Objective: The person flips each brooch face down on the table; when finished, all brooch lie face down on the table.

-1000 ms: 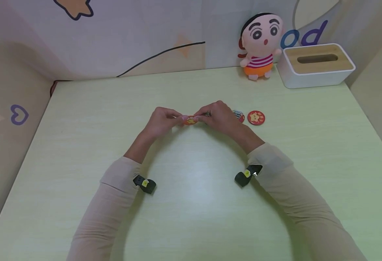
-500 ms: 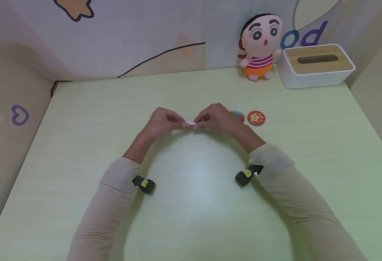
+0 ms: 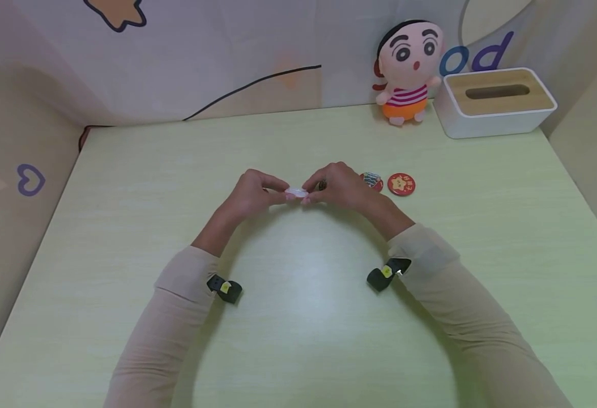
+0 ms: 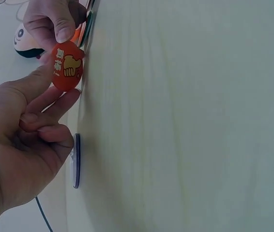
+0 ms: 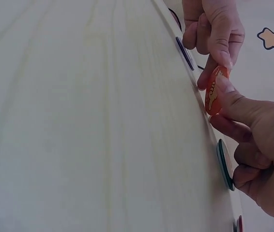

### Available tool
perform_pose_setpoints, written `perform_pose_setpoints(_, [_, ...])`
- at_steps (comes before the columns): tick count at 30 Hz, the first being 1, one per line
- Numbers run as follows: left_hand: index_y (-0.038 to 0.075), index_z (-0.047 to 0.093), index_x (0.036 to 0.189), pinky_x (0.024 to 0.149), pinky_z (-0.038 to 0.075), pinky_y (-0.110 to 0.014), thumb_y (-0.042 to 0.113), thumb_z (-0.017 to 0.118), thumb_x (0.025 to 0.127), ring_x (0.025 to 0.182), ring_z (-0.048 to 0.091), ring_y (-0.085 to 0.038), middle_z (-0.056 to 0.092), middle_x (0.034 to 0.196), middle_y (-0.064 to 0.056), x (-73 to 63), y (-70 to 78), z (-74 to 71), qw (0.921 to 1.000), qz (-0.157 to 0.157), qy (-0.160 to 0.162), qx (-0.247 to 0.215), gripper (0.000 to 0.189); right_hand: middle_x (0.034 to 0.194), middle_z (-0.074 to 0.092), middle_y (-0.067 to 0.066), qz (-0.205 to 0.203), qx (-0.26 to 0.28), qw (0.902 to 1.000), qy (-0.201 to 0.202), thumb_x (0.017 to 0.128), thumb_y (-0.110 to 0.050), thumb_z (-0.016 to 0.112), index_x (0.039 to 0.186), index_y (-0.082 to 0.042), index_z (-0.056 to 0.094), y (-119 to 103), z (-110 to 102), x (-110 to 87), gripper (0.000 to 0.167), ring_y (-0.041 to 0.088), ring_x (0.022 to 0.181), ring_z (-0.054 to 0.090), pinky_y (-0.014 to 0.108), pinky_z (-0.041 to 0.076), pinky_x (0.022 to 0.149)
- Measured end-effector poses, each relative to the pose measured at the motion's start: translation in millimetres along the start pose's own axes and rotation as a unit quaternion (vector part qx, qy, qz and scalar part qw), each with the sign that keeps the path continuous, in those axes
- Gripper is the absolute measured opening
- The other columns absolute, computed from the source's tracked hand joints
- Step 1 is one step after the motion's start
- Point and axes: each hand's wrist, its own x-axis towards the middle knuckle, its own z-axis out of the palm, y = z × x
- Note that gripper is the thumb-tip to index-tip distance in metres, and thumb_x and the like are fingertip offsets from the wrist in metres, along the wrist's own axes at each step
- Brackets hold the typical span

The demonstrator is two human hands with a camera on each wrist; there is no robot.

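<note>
A round red badge [image 4: 68, 66] with a gold thumbs-up picture is held between both hands above the table. In the head view its pale underside [image 3: 296, 193] faces up toward the camera. My left hand [image 3: 256, 192] pinches one side of the badge between thumb and fingers. At the opposite side, my right hand [image 3: 340, 186] pinches the rim with thumb and forefinger, as the right wrist view also shows. Past the right hand lie a red badge with a star [image 3: 401, 184] and a patterned badge [image 3: 372, 181], partly hidden by that hand.
A blue-edged disc [image 4: 77, 161] lies near the left hand; a green-edged disc [image 5: 225, 165] lies by the right. A plush doll [image 3: 405, 73] and a white tissue box with a wooden lid [image 3: 492, 122] stand at the table's back right, against the printed backdrop.
The badge has been tilted over between the fingers: its red face showed in the head view a second ago, then its edge, and now its pale back. Both hands stay nearly in place.
</note>
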Motion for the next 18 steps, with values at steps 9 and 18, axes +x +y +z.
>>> perform_pose_setpoints(9, [0.005, 0.075, 0.121, 0.070, 0.048, -0.025, 0.020, 0.081, 0.087, 0.096, 0.057, -0.020, 0.073, 0.125, -0.012, 1.2, 1.0, 3.1, 0.9999, 0.007, 0.006, 0.010, 0.037, 0.126, 0.073, 0.010, 0.006, -0.032, 0.9995, -0.002, 0.084, -0.026, 0.084, 0.123, -0.011, 0.074, -3.3, 2.0, -0.3, 0.043, 0.025, 0.113, 0.063, 0.041, 0.050, 0.099])
perform_pose_setpoints(18, [0.007, 0.074, 0.124, 0.070, 0.047, -0.023, 0.015, 0.081, 0.086, 0.097, 0.055, -0.019, 0.075, 0.121, -0.011, 4.2, -0.6, 7.6, 0.9994, 0.020, 0.012, 0.026, 0.039, 0.129, 0.071, 0.008, 0.020, -0.057, 0.9982, 0.001, 0.083, -0.027, 0.085, 0.129, -0.012, 0.071, -6.7, 6.8, 2.2, 0.051, 0.025, 0.119, 0.062, 0.041, 0.050, 0.103])
